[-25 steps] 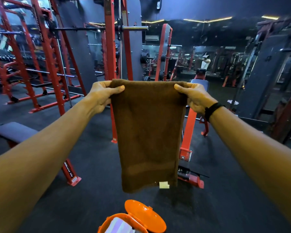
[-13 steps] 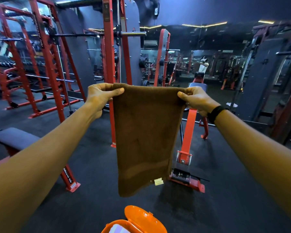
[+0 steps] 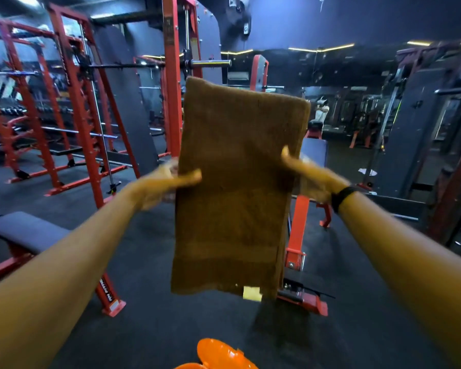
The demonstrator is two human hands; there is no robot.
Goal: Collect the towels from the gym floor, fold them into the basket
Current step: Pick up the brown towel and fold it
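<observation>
A brown towel (image 3: 237, 187) hangs upright in front of me as a long folded strip, with a small pale tag at its bottom edge. My left hand (image 3: 163, 186) pinches its left edge about halfway down, thumb across the front. My right hand (image 3: 313, 179) holds the right edge at the same height, thumb up along the cloth and fingers behind it. Both hands are blurred. The towel's upper half stands above my hands. The orange basket (image 3: 221, 355) shows at the bottom edge, below the towel, only partly in view.
A padded bench (image 3: 24, 230) on red legs stands at left. Red racks (image 3: 77, 115) with a barbell (image 3: 210, 63) fill the back left. A red bench frame (image 3: 298, 235) stands behind the towel. Something white (image 3: 367, 171) lies on the dark floor at far right.
Both hands have dropped from the towel's top corners to the middle of its side edges. The towel's top now rises above them. The view has tilted up a little.
</observation>
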